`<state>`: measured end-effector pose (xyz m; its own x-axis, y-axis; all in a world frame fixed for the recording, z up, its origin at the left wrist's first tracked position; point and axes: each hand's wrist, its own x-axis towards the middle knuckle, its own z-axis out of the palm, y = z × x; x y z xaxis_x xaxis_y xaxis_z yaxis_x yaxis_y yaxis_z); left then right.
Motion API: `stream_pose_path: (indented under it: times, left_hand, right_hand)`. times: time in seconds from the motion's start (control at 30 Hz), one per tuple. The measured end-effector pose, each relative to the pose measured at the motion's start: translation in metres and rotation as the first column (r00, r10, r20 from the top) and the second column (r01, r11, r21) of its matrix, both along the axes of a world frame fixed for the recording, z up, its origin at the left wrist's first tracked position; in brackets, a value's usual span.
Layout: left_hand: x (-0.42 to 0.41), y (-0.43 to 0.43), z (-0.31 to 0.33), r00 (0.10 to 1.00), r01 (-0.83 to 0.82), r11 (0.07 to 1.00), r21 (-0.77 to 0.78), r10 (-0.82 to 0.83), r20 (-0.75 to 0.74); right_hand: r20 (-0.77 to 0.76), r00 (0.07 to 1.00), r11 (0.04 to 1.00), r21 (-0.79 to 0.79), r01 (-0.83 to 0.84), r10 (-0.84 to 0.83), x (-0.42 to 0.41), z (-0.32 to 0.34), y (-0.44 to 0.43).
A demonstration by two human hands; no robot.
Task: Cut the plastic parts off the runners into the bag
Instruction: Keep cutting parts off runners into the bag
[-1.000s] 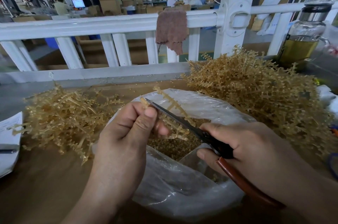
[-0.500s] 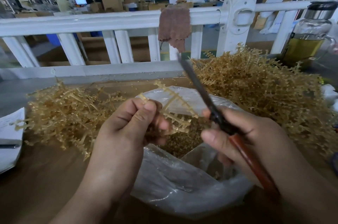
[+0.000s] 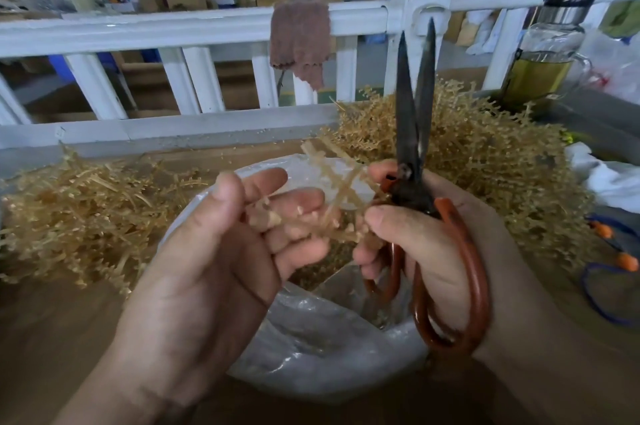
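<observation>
My left hand is palm up over the clear plastic bag, its fingers relaxed. A tan plastic runner lies across those fingers and reaches to my right hand. There its end sits against my right thumb and fingertips. My right hand grips the red-handled scissors. Their dark blades point straight up, slightly apart, and touch nothing. Small cut parts lie inside the bag.
A low heap of tan runners lies left of the bag and a taller heap lies right of it. Behind stand a white railing with a brown cloth and a glass bottle. A blue cord with orange beads lies far right.
The scissors swung from lying across the runner to pointing upright. My left hand let go of its pinch on the runner and turned palm up. Both hands came nearer the camera.
</observation>
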<state>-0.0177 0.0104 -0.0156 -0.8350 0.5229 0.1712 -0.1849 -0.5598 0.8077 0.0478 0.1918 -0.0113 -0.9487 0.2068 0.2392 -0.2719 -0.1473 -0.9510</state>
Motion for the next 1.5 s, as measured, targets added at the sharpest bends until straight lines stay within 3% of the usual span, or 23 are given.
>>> stream_pose_path:
  times: [0.17,0.3,0.47,0.6,0.73,0.83,1.03,1.17,1.5]
  left_hand:
    - [0.011,0.013,-0.010,0.996,-0.048,0.989,-0.139,0.038,-0.077]
    - [0.014,0.016,-0.012,0.980,-0.156,0.971,-0.179,0.130,-0.148]
    - [0.015,0.017,-0.006,0.987,-0.143,0.974,-0.178,0.126,-0.104]
    - [0.018,0.020,-0.006,0.989,-0.148,0.969,-0.199,0.143,-0.043]
    - [0.014,0.016,-0.003,0.981,-0.192,0.964,-0.184,0.189,-0.034]
    - [0.002,0.004,0.000,0.952,-0.303,0.942,-0.143,0.306,-0.003]
    - [-0.017,-0.015,-0.001,0.883,-0.465,0.872,-0.153,0.468,-0.012]
    - [-0.018,-0.017,0.000,0.866,-0.500,0.856,-0.133,0.493,-0.082]
    - [-0.017,-0.019,-0.001,0.835,-0.533,0.842,-0.082,0.508,-0.213]
  right_hand:
    - [-0.008,1.000,0.981,-0.196,0.017,-0.019,0.001,0.002,-0.003]
    - [0.018,0.999,0.994,-0.103,0.031,-0.030,0.001,0.003,-0.006]
    - [0.046,0.996,0.996,-0.022,0.082,-0.081,0.001,0.002,0.000]
    - [-0.006,0.985,0.969,0.178,0.169,-0.171,0.001,0.003,0.005]
    - [-0.062,0.985,0.857,0.486,0.170,-0.160,0.003,0.006,0.008]
    - [-0.068,0.992,0.808,0.576,0.126,-0.106,0.004,0.010,0.010]
    - [0.093,0.994,0.598,0.800,-0.040,-0.057,0.005,0.012,0.009]
    - [0.150,0.988,0.473,0.874,-0.111,-0.046,0.004,0.011,0.010]
    - [0.159,0.985,0.401,0.909,-0.117,-0.073,0.007,0.019,0.011]
